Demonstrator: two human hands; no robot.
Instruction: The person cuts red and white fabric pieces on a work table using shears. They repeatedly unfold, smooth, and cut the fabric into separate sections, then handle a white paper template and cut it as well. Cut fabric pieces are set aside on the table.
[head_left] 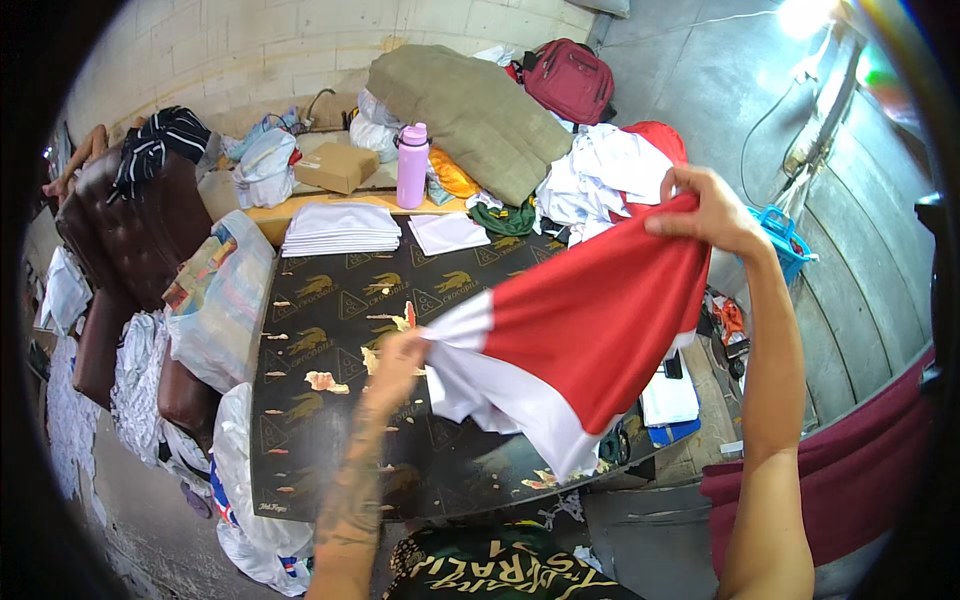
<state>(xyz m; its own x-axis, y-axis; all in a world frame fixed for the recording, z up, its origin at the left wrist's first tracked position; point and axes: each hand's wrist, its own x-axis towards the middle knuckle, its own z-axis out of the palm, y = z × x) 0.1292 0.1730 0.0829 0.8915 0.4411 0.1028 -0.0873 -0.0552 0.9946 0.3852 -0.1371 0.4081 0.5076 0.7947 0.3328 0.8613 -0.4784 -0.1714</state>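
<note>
A red and white piece of cloth (600, 310) hangs stretched between my two hands above the dark table (330, 440). My left hand (398, 362) is closed on a white corner of it, over the middle of the table. Higher and to the right, my right hand (705, 212) pinches the red end. The cloth's lower white edge droops in folds toward the table's near right side. A neat stack of folded white cloth (340, 230) lies at the table's far left, beside a smaller folded white piece (447, 233).
Behind the table stand a pink bottle (412, 168), a cardboard box (337, 167) and a heap of white and red cloth (605, 170). Stuffed plastic bags (225, 300) and a brown armchair (135, 230) flank the left. A blue basket (785, 245) sits at right.
</note>
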